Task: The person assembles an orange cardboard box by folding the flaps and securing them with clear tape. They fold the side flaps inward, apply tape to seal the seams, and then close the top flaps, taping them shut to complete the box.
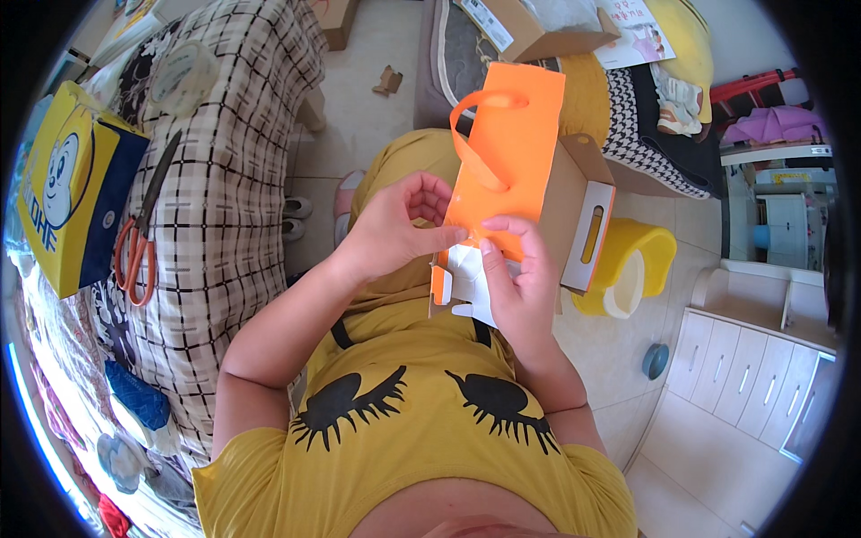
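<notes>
A partly opened orange cardboard box stands up over my lap, its orange panel facing me. An orange ribbon handle loops out from that panel. My left hand has its thumb pressed on the panel's lower left edge, with the fingers curled behind. Close beside it, my right hand pinches the lower edge between thumb and bent fingers. White flaps fold out below the panel. To the right, a brown inner side shows, with a white-faced panel that has a slot cut in it.
On the left, a table with a checked cloth bears orange-handled scissors and a yellow-and-blue box. Ahead stands a padded seat with an open carton on it. A yellow plastic seat and a dark round object are on the floor at right.
</notes>
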`<state>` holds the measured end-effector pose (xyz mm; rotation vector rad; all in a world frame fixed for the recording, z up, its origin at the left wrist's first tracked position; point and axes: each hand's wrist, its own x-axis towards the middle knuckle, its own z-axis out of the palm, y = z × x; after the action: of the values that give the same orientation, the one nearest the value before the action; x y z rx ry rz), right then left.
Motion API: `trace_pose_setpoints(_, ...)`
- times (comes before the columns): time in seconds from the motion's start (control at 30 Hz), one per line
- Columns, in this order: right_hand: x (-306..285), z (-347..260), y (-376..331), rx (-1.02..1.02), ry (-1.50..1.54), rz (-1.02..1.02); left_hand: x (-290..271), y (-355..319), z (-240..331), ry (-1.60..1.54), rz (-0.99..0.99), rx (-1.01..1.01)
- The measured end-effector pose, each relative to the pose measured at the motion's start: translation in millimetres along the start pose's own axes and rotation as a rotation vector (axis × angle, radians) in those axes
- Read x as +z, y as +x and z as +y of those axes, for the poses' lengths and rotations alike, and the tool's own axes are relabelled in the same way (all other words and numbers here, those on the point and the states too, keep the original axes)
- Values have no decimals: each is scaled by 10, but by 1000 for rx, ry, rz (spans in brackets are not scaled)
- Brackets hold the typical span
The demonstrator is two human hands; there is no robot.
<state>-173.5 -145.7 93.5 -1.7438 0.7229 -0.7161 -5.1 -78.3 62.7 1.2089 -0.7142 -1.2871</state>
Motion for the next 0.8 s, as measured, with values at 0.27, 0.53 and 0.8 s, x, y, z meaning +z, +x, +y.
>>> trace_pose_setpoints(0.27, 16, 11, -16, -42, -26, -6, 40, 109, -82, -25, 0, 29)
trace_pose_setpoints(0.53, 10, 13, -33, -16, 50, 4, 53, 151, -81, -136, -41, -55)
trace_pose_setpoints(0.8, -34, 11, -37, 73, 113, -6, 21, 152, -60, -172, -27, -108)
